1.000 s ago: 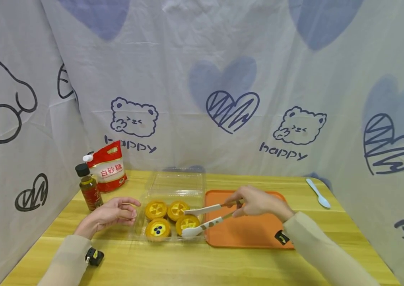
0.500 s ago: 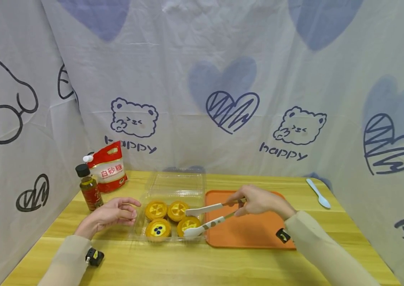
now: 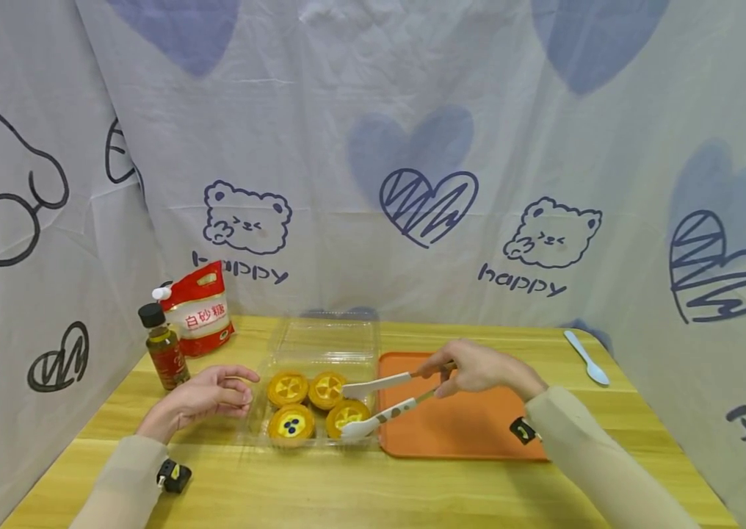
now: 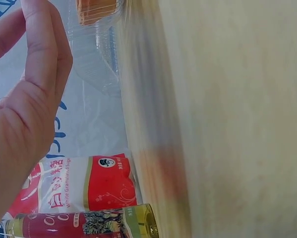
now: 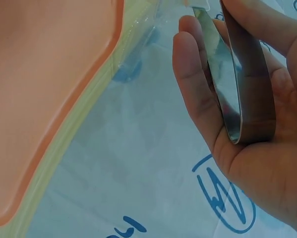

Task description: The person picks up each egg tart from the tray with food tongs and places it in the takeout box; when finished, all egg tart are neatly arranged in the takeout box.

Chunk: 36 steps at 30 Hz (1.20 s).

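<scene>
On the wooden table (image 3: 452, 488): clear plastic box (image 3: 257, 420), lid (image 3: 330, 342) folded back, four yellow-topped tarts (image 3: 288, 389) inside, two by two.
Tongs (image 3: 396, 411): white arms spread, tips at the near right tart (image 3: 346, 411) (can't tell from where I stand if they touch it).
Right hand (image 3: 473, 369): thumb and fingers around the metal handle (image 5: 256, 99), above the orange tray (image 3: 452, 433).
Left hand (image 3: 211, 391): free, fingers loosely bent, just left of the box.
Orange tray: just right of the box.
Bottle (image 3: 168, 360): dark cap, upright, beside the red-and-white sugar bag (image 3: 201, 316).
Pale spoon (image 3: 587, 358): far right, lying flat.
</scene>
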### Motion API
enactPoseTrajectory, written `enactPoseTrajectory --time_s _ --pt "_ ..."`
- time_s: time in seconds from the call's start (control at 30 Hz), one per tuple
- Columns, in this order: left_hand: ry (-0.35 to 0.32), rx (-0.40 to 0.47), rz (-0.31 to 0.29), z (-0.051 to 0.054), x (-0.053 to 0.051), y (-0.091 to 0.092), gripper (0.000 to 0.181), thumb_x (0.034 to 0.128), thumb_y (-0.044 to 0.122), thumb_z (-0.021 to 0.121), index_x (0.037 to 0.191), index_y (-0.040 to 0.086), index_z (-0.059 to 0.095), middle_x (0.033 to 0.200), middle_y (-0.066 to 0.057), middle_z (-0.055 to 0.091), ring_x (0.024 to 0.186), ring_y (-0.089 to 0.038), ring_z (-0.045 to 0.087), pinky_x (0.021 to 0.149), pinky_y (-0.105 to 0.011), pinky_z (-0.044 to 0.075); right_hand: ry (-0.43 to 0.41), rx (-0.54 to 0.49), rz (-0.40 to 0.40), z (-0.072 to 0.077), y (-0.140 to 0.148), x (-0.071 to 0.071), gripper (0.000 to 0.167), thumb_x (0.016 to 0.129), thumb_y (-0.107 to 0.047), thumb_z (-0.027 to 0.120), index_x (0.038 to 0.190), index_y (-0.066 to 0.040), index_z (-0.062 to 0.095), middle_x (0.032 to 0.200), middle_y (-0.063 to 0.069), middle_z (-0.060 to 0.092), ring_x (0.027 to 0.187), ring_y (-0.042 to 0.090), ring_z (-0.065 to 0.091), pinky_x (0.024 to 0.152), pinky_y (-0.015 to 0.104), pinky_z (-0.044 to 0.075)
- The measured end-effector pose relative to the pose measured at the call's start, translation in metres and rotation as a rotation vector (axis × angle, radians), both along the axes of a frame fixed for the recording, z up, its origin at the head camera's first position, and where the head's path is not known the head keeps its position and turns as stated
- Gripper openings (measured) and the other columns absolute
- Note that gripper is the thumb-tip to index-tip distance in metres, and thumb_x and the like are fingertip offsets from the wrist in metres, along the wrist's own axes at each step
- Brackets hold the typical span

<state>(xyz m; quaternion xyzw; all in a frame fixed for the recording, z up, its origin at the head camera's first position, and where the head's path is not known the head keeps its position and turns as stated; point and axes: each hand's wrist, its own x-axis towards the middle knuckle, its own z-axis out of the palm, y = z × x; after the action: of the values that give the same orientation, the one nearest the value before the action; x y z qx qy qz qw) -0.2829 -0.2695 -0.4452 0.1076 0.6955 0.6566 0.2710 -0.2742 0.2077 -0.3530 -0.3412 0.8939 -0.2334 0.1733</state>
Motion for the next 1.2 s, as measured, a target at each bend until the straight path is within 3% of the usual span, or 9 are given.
enactPoseTrajectory --time_s 0.2,0.43,0.63,0.77,0.97,1.1,1.2 --pt "-0.007 0.01 -0.003 0.001 0.0 0.0 0.048 0.0928 0.002 0.062 0.134 -0.009 0.039 0.097 -0.008 0.064 0.084 -0.018 0.067 0.081 -0.033 0.06 0.026 0.007 0.023 0.001 0.005 -0.002 0.039 0.089 -0.012 0.07 0.128 -0.017 0.066 0.114 -0.003 0.068 0.078 0.015 0.056 0.064 0.024 0.049" --pt "-0.005 -0.004 0.005 0.0 -0.001 0.0 0.048 0.0928 0.002 0.062 0.134 -0.008 0.04 0.096 -0.006 0.064 0.084 -0.017 0.067 0.082 -0.034 0.061 0.053 0.01 0.019 -0.002 0.004 -0.001 0.036 0.09 -0.013 0.07 0.125 -0.018 0.068 0.094 -0.006 0.066 0.075 0.016 0.052 0.06 0.023 0.044" --pt "-0.006 0.005 0.005 -0.001 0.001 0.0 0.047 0.0927 0.002 0.062 0.134 -0.008 0.04 0.097 -0.007 0.064 0.084 -0.018 0.067 0.082 -0.033 0.061 0.045 0.017 0.012 -0.002 0.001 0.0 0.036 0.089 -0.012 0.07 0.125 -0.017 0.068 0.091 -0.007 0.064 0.073 0.016 0.05 0.058 0.022 0.042" --pt "-0.006 0.007 0.007 0.0 0.001 0.0 0.047 0.0921 0.002 0.062 0.133 -0.008 0.041 0.097 -0.007 0.064 0.085 -0.018 0.067 0.082 -0.033 0.06 0.028 0.001 0.015 -0.001 0.004 0.0 0.038 0.09 -0.011 0.069 0.127 -0.016 0.067 0.095 -0.004 0.066 0.074 0.016 0.051 0.059 0.022 0.043" --pt "-0.001 0.009 0.008 0.001 0.002 0.0 0.047 0.0924 0.001 0.062 0.133 -0.008 0.041 0.096 -0.007 0.064 0.084 -0.018 0.067 0.081 -0.034 0.061 0.029 -0.08 0.013 -0.015 0.015 -0.001 0.039 0.091 -0.014 0.069 0.13 -0.015 0.065 0.121 0.002 0.069 0.083 0.015 0.06 0.067 0.024 0.052" --pt "-0.004 0.006 0.006 0.002 0.003 0.0 0.048 0.0926 0.002 0.062 0.134 -0.009 0.039 0.096 -0.007 0.064 0.084 -0.018 0.067 0.081 -0.034 0.061 0.016 -0.15 -0.033 -0.029 0.024 0.003 0.04 0.092 -0.018 0.069 0.131 -0.017 0.064 0.124 0.0 0.068 0.097 0.016 0.065 0.08 0.028 0.056" --pt "-0.004 0.002 0.003 0.002 0.002 0.001 0.05 0.0926 0.003 0.062 0.135 -0.01 0.039 0.097 -0.008 0.064 0.084 -0.018 0.067 0.081 -0.034 0.061 0.032 -0.178 -0.086 -0.037 0.028 0.008 0.04 0.092 -0.021 0.069 0.131 -0.019 0.064 0.122 -0.002 0.069 0.098 0.015 0.066 0.082 0.03 0.056"
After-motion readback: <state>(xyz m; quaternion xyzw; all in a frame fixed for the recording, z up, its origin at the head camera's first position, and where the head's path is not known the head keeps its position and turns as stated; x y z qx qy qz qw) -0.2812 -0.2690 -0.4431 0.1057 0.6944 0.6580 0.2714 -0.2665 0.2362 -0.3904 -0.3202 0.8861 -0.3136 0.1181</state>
